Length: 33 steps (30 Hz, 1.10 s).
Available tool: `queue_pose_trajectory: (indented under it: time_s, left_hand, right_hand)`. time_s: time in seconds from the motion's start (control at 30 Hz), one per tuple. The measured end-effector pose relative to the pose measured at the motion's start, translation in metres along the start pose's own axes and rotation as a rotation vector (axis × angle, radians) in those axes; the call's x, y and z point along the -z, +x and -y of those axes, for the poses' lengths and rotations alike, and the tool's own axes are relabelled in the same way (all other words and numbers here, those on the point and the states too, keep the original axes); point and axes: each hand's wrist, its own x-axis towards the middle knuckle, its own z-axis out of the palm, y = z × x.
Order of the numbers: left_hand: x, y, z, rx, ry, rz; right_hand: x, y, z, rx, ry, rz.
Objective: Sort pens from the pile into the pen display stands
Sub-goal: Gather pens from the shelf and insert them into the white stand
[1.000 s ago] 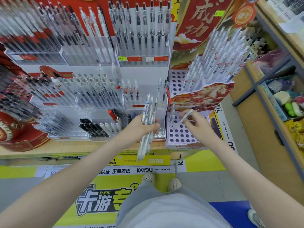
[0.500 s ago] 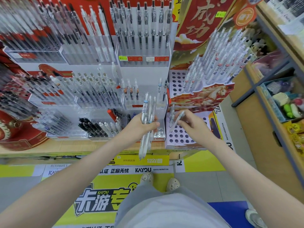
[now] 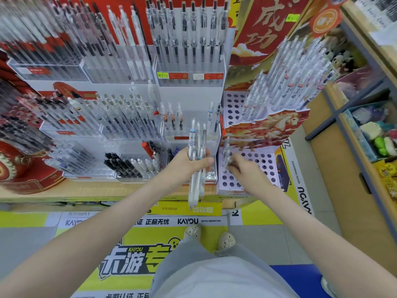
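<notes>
Centre frame: left grip (image 3: 189, 166) clutching white plastic pens (image 3: 196, 145), my right grip (image 3: 247, 172) pinches one clear pen (image 3: 227, 157), best lowered upright into the lilac holed stand (image 3: 271, 161).

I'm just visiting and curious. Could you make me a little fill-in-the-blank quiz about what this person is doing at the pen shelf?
1. The left hand grips a bundle of ____.
2. The right hand pinches one pen over the ____ tier of the holed stand.
3. The white strip under the shelf reads ____ ANIMATION.
Missing words: pens; lower; KAYOU.
</notes>
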Motion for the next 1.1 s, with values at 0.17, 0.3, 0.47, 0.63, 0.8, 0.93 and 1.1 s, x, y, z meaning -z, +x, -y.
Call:
queue_pose_trajectory:
  time_s: [0.17, 0.3, 0.47, 0.63, 0.8, 0.93, 1.1]
  left_hand:
    - [-0.003, -0.001, 0.001, -0.013, -0.054, -0.020]
    - [-0.013, 0.000, -0.003, -0.041, -0.172, -0.108]
    - [-0.024, 0.000, -0.012, 0.007, -0.393, -0.163]
    - [-0.024, -0.003, -0.009, 0.037, -0.473, -0.154]
    - [-0.028, -0.003, -0.005, 0.064, -0.516, -0.237]
    - [-0.026, 0.000, -0.005, 0.041, -0.499, -0.287]
    - [-0.017, -0.001, -0.001, 0.042, -0.448, -0.274]
  right_hand:
    - [0.007, -0.011, 0.012, -0.039, 0.083, -0.224]
    - [0.019, -0.029, 0.055, 0.016, 0.490, -0.111]
    - [0.016, -0.021, 0.072, 0.004, 0.551, -0.006]
    - [0.021, -0.021, 0.066, -0.006, 0.541, 0.048]
    - [0.023, -0.019, 0.065, -0.058, 0.524, 0.044]
    - [0.030, -0.018, 0.053, -0.065, 0.639, 0.045]
    - [0.041, -0.020, 0.026, -0.096, 0.734, -0.116]
